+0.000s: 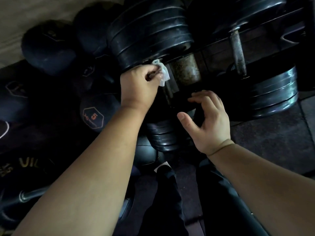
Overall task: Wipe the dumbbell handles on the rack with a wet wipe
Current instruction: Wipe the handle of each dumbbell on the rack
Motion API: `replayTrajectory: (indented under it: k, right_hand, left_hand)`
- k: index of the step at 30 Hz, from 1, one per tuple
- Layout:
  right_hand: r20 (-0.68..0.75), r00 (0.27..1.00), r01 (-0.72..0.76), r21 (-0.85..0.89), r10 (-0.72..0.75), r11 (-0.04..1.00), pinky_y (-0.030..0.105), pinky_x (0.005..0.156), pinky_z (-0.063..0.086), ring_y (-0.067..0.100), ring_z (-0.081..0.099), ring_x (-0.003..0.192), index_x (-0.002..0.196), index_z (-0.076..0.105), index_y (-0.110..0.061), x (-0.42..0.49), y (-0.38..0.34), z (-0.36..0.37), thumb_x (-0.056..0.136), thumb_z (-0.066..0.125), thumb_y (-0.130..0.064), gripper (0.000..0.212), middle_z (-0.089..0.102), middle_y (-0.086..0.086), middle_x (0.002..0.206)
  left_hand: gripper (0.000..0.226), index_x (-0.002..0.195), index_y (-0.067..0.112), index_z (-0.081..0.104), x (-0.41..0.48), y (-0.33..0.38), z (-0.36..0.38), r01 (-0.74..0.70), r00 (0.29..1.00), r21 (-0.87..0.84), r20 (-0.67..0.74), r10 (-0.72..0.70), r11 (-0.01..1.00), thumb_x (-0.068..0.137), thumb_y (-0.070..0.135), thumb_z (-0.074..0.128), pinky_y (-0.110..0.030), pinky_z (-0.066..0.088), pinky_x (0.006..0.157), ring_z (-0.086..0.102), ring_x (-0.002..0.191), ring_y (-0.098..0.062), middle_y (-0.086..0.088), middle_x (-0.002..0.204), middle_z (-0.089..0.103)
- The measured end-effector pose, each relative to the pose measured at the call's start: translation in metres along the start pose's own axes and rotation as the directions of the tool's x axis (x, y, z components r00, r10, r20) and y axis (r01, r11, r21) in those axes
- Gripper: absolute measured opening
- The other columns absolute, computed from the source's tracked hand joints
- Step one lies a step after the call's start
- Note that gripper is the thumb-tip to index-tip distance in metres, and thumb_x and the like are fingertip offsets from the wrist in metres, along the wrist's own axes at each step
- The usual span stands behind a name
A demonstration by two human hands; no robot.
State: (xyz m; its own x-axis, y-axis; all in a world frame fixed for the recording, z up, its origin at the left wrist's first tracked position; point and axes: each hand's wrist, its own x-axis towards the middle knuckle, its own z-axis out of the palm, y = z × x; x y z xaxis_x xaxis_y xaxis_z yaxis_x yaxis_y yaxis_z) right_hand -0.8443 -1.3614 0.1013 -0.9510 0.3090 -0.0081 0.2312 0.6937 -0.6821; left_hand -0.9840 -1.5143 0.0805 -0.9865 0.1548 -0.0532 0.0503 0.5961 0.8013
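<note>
My left hand (pixel 138 82) is shut on a crumpled white wet wipe (pixel 162 72), held against the underside of a large black plate dumbbell (pixel 150 33) on the rack. Just right of the wipe runs that dumbbell's thick, rust-speckled handle (pixel 185 68). My right hand (pixel 208 120) hovers open below the handle, fingers spread, holding nothing. A second dumbbell with a thin worn handle (pixel 237 51) lies to the right. A smaller plate dumbbell (pixel 163 135) sits on a lower level under my hands.
Round black dumbbell heads (pixel 47 46) crowd the left side, one marked with an orange 5 (pixel 93 117). A chrome handle (pixel 29 195) shows at lower left. Dark rubber flooring (pixel 272 142) lies at right. My dark trouser legs (pixel 170 193) are below.
</note>
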Motion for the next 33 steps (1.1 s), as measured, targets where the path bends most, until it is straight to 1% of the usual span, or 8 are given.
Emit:
replayTrajectory:
  k: [7, 11, 15, 20, 24, 26, 30, 33]
  right_hand:
    - [-0.033, 0.997, -0.064, 0.021, 0.065, 0.998, 0.043, 0.108, 0.043, 0.025, 0.051, 0.131, 0.124, 0.065, -0.009, -0.003, -0.003, 0.000, 0.083, 0.063, -0.062, 0.067, 0.058, 0.005, 0.136]
    - [-0.045, 0.937, -0.343, 0.056, 0.346, 0.938, 0.042, 0.119, 0.032, 0.020, 0.034, 0.146, 0.150, 0.039, -0.010, -0.013, -0.018, -0.001, 0.069, 0.058, -0.080, 0.108, 0.038, 0.007, 0.156]
    - [-0.030, 0.902, -0.431, -0.023, 0.430, 0.902, 0.044, 0.123, 0.023, 0.022, 0.023, 0.151, 0.157, 0.023, -0.011, -0.026, -0.031, 0.006, 0.055, 0.044, -0.100, 0.137, 0.027, 0.009, 0.163]
    - [-0.079, 0.910, -0.413, -0.096, 0.407, 0.906, 0.043, 0.122, 0.025, 0.023, 0.028, 0.150, 0.155, 0.028, -0.008, -0.027, -0.027, 0.010, 0.060, 0.048, -0.093, 0.129, 0.032, 0.010, 0.161]
    - [-0.087, 0.910, -0.413, -0.124, 0.405, 0.902, 0.040, 0.122, 0.024, 0.021, 0.026, 0.150, 0.156, 0.027, -0.009, -0.027, -0.027, 0.011, 0.063, 0.048, -0.091, 0.125, 0.031, 0.007, 0.162]
    - [-0.109, 0.909, -0.413, -0.107, 0.402, 0.904, 0.042, 0.120, 0.027, 0.021, 0.030, 0.149, 0.154, 0.031, -0.008, -0.027, -0.028, 0.011, 0.064, 0.048, -0.090, 0.122, 0.034, 0.007, 0.160]
    - [-0.124, 0.907, -0.415, -0.098, 0.402, 0.905, 0.040, 0.119, 0.027, 0.022, 0.032, 0.147, 0.153, 0.034, -0.008, -0.027, -0.028, 0.012, 0.066, 0.049, -0.088, 0.119, 0.036, 0.006, 0.159]
    - [-0.128, 0.908, -0.412, -0.092, 0.400, 0.907, 0.038, 0.119, 0.026, 0.022, 0.031, 0.147, 0.153, 0.034, -0.008, -0.027, -0.028, 0.012, 0.067, 0.049, -0.087, 0.118, 0.036, 0.006, 0.159]
  left_hand:
    - [0.017, 0.102, 0.019, 0.082, -0.018, 0.000, 0.002, 0.099, 0.992, -0.050, 0.089, -0.094, 0.994, 0.085, 0.020, 0.081, -0.029, 0.062, 0.081, 0.072, 0.078, 0.000, 0.014, 0.085, 0.076]
    - [0.018, 0.099, 0.016, 0.083, -0.017, 0.005, -0.001, 0.017, 0.969, 0.070, 0.247, -0.034, 0.997, 0.081, 0.015, 0.085, -0.023, 0.058, 0.079, 0.067, 0.073, -0.003, 0.013, 0.082, 0.071]
    - [0.016, 0.100, 0.014, 0.083, -0.014, 0.007, 0.000, -0.086, 0.981, 0.138, 0.182, 0.060, 0.987, 0.084, 0.018, 0.083, -0.023, 0.056, 0.080, 0.070, 0.082, -0.013, 0.000, 0.090, 0.075]
    - [0.019, 0.103, 0.014, 0.081, -0.018, 0.004, 0.007, -0.047, 0.999, 0.104, 0.008, 0.046, 0.993, 0.086, 0.021, 0.080, -0.019, 0.055, 0.081, 0.069, 0.082, -0.009, 0.002, 0.094, 0.075]
    - [0.016, 0.100, 0.016, 0.082, -0.024, 0.002, 0.001, -0.062, 0.975, 0.079, 0.218, 0.044, 0.995, 0.084, 0.016, 0.083, -0.019, 0.055, 0.076, 0.063, 0.071, 0.002, 0.008, 0.086, 0.072]
    - [0.018, 0.100, 0.014, 0.083, -0.020, 0.001, -0.005, -0.128, 0.952, 0.097, 0.290, 0.095, 0.987, 0.082, 0.014, 0.083, -0.025, 0.056, 0.080, 0.068, 0.076, -0.007, 0.001, 0.089, 0.075]
    - [0.020, 0.104, 0.011, 0.082, 0.004, 0.001, -0.008, -0.177, 0.982, 0.168, 0.101, 0.162, 0.970, 0.084, 0.017, 0.079, -0.016, 0.050, 0.079, 0.070, 0.079, -0.014, -0.005, 0.091, 0.078]
    - [0.021, 0.103, 0.010, 0.082, 0.001, -0.001, -0.004, -0.179, 0.983, 0.171, 0.078, 0.168, 0.969, 0.084, 0.017, 0.077, -0.022, 0.053, 0.079, 0.070, 0.079, -0.018, -0.006, 0.090, 0.077]
